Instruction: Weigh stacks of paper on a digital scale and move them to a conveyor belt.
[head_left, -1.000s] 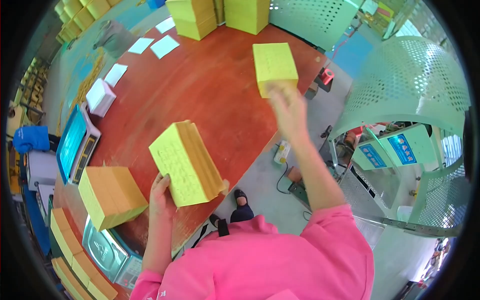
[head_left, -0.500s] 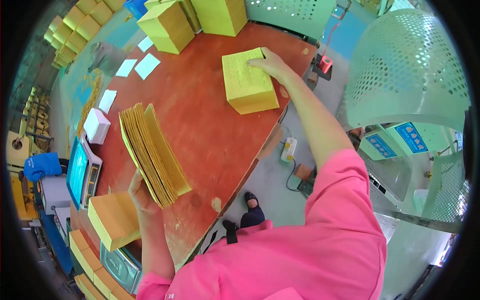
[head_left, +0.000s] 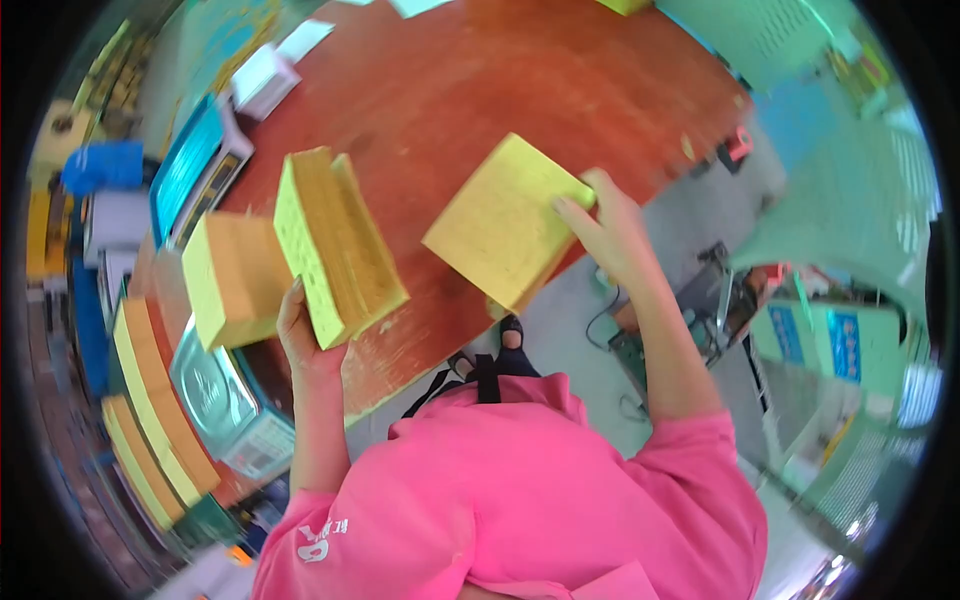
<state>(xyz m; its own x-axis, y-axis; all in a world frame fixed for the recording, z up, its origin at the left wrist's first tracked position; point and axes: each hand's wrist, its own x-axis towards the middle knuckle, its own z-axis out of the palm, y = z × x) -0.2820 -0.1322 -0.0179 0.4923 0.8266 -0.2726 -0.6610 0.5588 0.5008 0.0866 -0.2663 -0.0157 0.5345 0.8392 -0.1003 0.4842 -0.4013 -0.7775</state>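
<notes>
My left hand (head_left: 312,338) is closed round the near lower side of a thick stack of yellow paper (head_left: 345,250). That stack stands on its edge, tilted, with a gap between its sheets near the right side. In my right hand (head_left: 618,235) is a squared block of yellow paper (head_left: 505,225), gripped at its right corner with the thumb on its upper face; the fingers beneath are partly hidden. The block is tilted near the table's front edge. Just left of the left-hand stack, another yellow paper block (head_left: 245,280) rests by the table's left end.
The red table (head_left: 420,90) spreads beneath my hands. A scale with a blue pan (head_left: 190,165) and a white stack (head_left: 263,82) stand at the left. Further yellow blocks (head_left: 155,400) sit beside a glassy teal device (head_left: 215,385). A green perforated machine (head_left: 840,230) is at the right.
The yellow block in my right hand has come from the far right of the table toward me and turned. The view has swung nearer and left. My left hand keeps its stack, now more closed up.
</notes>
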